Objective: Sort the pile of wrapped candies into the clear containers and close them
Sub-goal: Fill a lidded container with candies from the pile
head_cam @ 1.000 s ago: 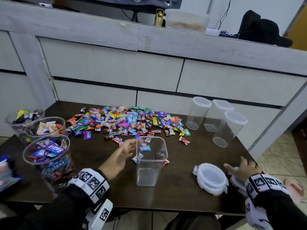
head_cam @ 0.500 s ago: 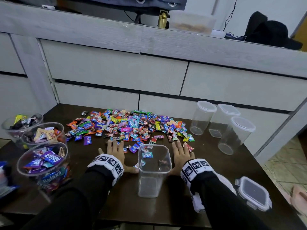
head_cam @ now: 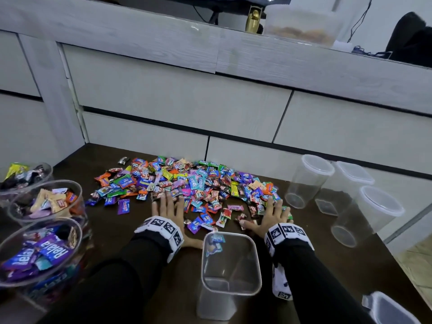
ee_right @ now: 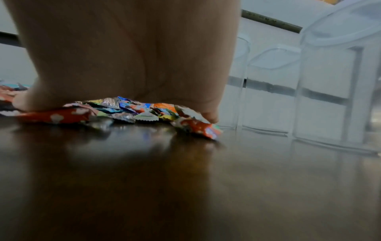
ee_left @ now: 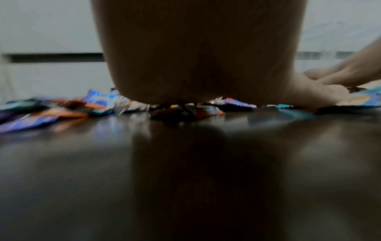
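1. The pile of wrapped candies [head_cam: 187, 185] sprawls mid-worktop [head_cam: 117, 230]: light, crinkly, probably slippery sachets, best pinched singly at a crimped end.
2. Both grips lie flat, fingers straight: left hand [head_cam: 168, 208] and right hand [head_cam: 272, 213] press the pile's near edge, clamping nothing.
3. "Relax" reads on several wrappers.
4. The open square container [head_cam: 231, 263] stands between the wrists; lidded containers [head_cam: 308, 181] wait at the right.
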Motion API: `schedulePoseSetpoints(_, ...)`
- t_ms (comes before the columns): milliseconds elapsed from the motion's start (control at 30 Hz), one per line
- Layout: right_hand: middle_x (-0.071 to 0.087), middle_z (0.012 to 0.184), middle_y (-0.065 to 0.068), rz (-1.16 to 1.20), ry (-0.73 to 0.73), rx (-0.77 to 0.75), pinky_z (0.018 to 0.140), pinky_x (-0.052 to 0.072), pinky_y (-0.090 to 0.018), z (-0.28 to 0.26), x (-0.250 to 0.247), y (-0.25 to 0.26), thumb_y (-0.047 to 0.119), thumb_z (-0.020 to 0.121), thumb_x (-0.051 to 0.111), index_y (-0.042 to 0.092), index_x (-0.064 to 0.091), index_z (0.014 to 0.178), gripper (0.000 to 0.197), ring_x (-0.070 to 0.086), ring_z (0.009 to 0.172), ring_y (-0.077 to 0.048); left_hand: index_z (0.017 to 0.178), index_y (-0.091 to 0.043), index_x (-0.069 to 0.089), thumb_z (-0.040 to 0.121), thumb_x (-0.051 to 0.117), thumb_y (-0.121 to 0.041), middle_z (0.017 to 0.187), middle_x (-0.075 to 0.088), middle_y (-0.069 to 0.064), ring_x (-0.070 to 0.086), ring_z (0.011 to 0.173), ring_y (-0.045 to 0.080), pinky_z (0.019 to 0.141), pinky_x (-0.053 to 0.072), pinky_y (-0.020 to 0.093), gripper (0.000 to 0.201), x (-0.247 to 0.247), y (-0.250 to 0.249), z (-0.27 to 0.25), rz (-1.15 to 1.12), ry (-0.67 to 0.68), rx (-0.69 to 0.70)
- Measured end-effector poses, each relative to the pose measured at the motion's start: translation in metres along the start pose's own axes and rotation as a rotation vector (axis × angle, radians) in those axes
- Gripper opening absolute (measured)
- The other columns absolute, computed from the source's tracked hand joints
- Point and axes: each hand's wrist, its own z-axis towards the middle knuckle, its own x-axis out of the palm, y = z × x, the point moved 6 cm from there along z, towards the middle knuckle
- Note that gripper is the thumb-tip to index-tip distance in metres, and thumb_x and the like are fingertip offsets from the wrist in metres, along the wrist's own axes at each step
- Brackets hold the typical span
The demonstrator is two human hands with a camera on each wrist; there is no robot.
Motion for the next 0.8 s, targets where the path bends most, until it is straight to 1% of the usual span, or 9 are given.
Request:
schedulePoseSetpoints(100, -0.013, 0.159, -0.010, 0.008, -0.012, -0.030, 0.117, 0.006, -0.056, 0.009, -0.005, 0.016, 0.082, 0.060, 0.059, 0.023, -0.012, 0.150, 0.130, -0.009, 0.145, -0.039, 0.150, -0.015, -0.026, 0.050, 0.053, -0.096, 0.156, -0.030, 0.021, -0.026, 0.145, 0.039, 0.115, -0.014, 0.055, 0.151, -0.007, -0.022, 0.006, 0.066, -0.093, 0.129)
schedulePoseSetpoints(200, 0.002, 0.159, -0.012, -0.064, -0.027, -0.155, 0.116, 0.016, -0.052, 0.012, -0.011, 0.037, 0.081, 0.065, 0.057, 0.021, -0.007, 0.151, 0.123, 0.007, 0.145, -0.037, 0.151, -0.017, -0.023, 0.063, 0.065, -0.081, 0.157, -0.031, 0.017, -0.024, 0.146, 0.035, 0.119, -0.006, 0.053, 0.140, -0.015, -0.039, 0.010, 0.090, -0.087, 0.240)
schedulePoseSetpoints(300, 0.019, 0.153, -0.014, -0.167, -0.079, -0.341, 0.111, 0.029, -0.048, 0.002, -0.013, 0.062, 0.077, 0.071, 0.055, 0.019, 0.003, 0.152, 0.112, 0.024, 0.138, -0.037, 0.154, -0.020, -0.017, 0.068, 0.061, -0.081, 0.160, -0.024, 0.011, -0.019, 0.149, 0.031, 0.119, -0.005, 0.050, 0.131, -0.022, -0.051, 0.012, 0.072, -0.095, 0.367)
schedulePoseSetpoints(367, 0.026, 0.147, -0.014, -0.202, -0.118, -0.441, 0.105, 0.035, -0.047, -0.008, -0.013, 0.076, 0.072, 0.076, 0.055, 0.018, 0.014, 0.149, 0.100, 0.028, 0.133, -0.036, 0.155, -0.022, -0.010, 0.069, 0.056, -0.083, 0.163, -0.016, 0.008, -0.014, 0.150, 0.030, 0.120, -0.003, 0.051, 0.125, -0.024, -0.057, 0.010, 0.056, -0.136, 0.421)
schedulePoseSetpoints(433, 0.028, 0.144, -0.014, -0.197, -0.143, -0.506, 0.103, 0.037, -0.046, -0.015, -0.013, 0.083, 0.069, 0.078, 0.056, 0.018, 0.022, 0.146, 0.091, 0.029, 0.132, -0.034, 0.155, -0.023, -0.010, 0.069, 0.054, -0.085, 0.162, -0.019, 0.006, -0.016, 0.149, 0.029, 0.119, -0.003, 0.053, 0.124, -0.026, -0.064, 0.007, 0.075, -0.169, 0.462)
schedulePoseSetpoints(500, 0.022, 0.149, -0.014, -0.200, -0.147, -0.523, 0.104, 0.035, -0.046, -0.020, -0.013, 0.084, 0.071, 0.077, 0.053, 0.018, 0.021, 0.146, 0.093, 0.027, 0.135, -0.034, 0.154, -0.024, -0.016, 0.070, 0.053, -0.084, 0.159, -0.029, 0.006, -0.024, 0.147, 0.029, 0.118, -0.006, 0.055, 0.125, -0.027, -0.069, 0.005, 0.090, -0.178, 0.483)
schedulePoseSetpoints(567, 0.019, 0.153, -0.013, -0.218, -0.145, -0.533, 0.107, 0.033, -0.046, -0.024, -0.012, 0.086, 0.075, 0.076, 0.050, 0.018, 0.016, 0.149, 0.099, 0.026, 0.137, -0.034, 0.153, -0.024, -0.018, 0.073, 0.051, -0.083, 0.158, -0.031, 0.007, -0.026, 0.146, 0.030, 0.117, -0.008, 0.054, 0.121, -0.027, -0.071, 0.007, 0.111, -0.176, 0.472)
schedulePoseSetpoints(667, 0.028, 0.146, -0.014, -0.266, -0.168, -0.609, 0.105, 0.036, -0.043, -0.033, -0.007, 0.095, 0.073, 0.080, 0.046, 0.016, 0.015, 0.150, 0.096, 0.031, 0.132, -0.032, 0.156, -0.026, -0.006, 0.083, 0.044, -0.076, 0.163, -0.019, 0.005, -0.014, 0.150, 0.028, 0.119, -0.002, 0.052, 0.101, -0.020, -0.072, 0.007, 0.153, -0.191, 0.421)
schedulePoseSetpoints(800, 0.031, 0.138, -0.017, -0.252, -0.144, -0.664, 0.096, 0.043, -0.043, -0.043, -0.001, 0.111, 0.055, 0.092, 0.044, 0.014, 0.027, 0.143, 0.068, 0.036, 0.124, -0.032, 0.154, -0.031, 0.016, 0.091, 0.046, -0.064, 0.164, -0.002, -0.001, 0.012, 0.148, 0.022, 0.115, 0.019, 0.043, 0.077, -0.021, -0.069, 0.002, 0.148, -0.299, 0.360)
